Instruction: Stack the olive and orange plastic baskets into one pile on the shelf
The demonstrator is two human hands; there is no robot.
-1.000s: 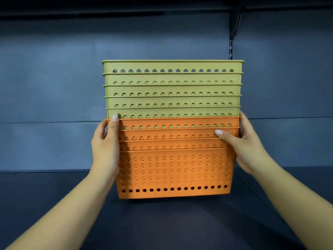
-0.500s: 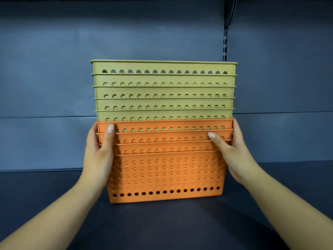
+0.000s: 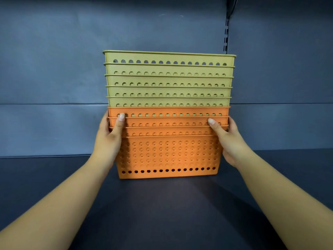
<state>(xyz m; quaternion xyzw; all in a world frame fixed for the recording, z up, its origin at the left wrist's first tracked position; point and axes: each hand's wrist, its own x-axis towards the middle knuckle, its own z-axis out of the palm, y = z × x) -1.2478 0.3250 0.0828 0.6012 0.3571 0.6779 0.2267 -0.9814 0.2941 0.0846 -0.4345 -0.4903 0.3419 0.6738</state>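
Baskets, nested in one pile, stood on the dark shelf (image 3: 162,213) before you, with no readable writing on them. Your left hand (image 3: 108,141) and right hand (image 3: 228,139) clasped the orange baskets (image 3: 167,154), four perforated ones at the bottom. Five olive baskets (image 3: 167,80) rose above them, against the grey back panel (image 3: 54,69).

Bare forearms without sleeves, left hand (image 3: 108,141), right hand (image 3: 228,139), short plain fingernails
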